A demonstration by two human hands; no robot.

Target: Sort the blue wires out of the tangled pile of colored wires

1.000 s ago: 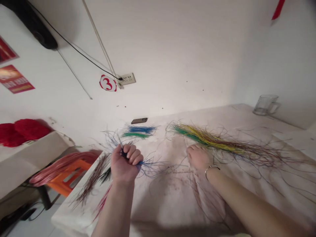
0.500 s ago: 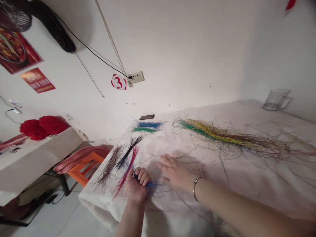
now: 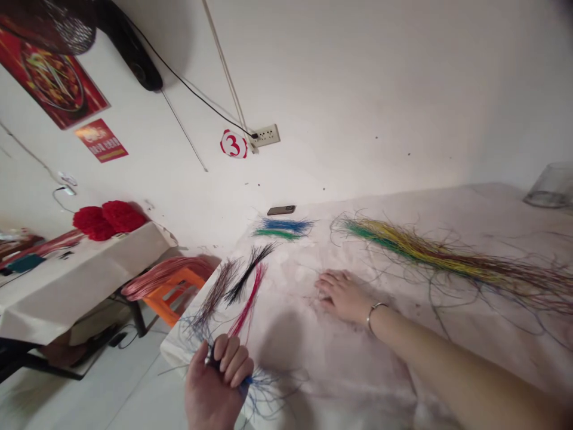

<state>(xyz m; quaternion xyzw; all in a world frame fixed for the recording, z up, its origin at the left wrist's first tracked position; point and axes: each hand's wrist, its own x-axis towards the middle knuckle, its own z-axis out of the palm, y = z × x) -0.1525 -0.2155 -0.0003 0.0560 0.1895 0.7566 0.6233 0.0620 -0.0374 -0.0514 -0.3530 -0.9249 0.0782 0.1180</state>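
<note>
Left hand (image 3: 218,376) is clenching blue wires (image 3: 264,388) below the red wire bunch (image 3: 248,301), right hand (image 3: 342,295) is lying spread beside it, multicoloured wire heap (image 3: 430,257) is sitting unsorted.

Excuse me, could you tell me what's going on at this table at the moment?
A person is working with thin coloured wires on a cloth-covered table. Their left hand has a firm grip on a bunch of blue wires. Their right hand lies open on the cloth, below a long green and yellow bundle. Separate red, black and brown bunches lie nearby.
</note>
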